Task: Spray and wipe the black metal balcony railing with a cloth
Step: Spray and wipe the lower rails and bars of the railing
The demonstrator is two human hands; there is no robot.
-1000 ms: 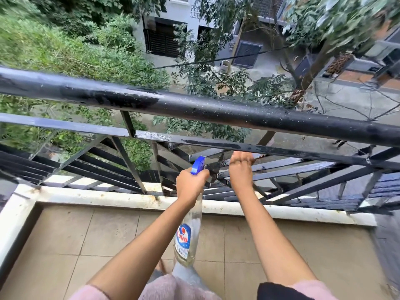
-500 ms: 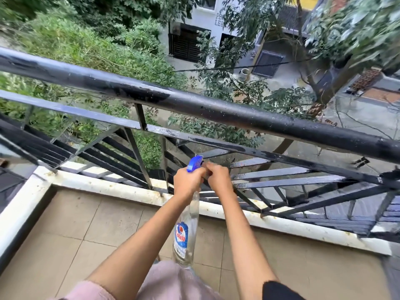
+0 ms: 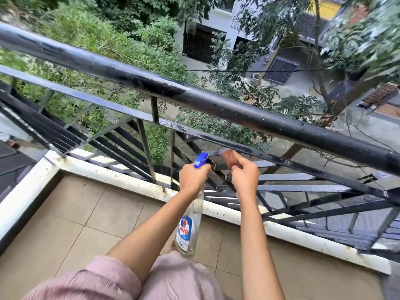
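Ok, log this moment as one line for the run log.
left hand: grips spray bottle | right hand: holds cloth at railing bars | top rail: speckled with droplets | phase: wipe

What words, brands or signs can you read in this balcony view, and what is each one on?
"olin", red letters, first letter unclear: label of the clear plastic spray bottle with blue trigger, in the left hand.
"PR" above "LE", rest hidden by leaves: white building wall.
Small print on the bottle label: too blurred to read.
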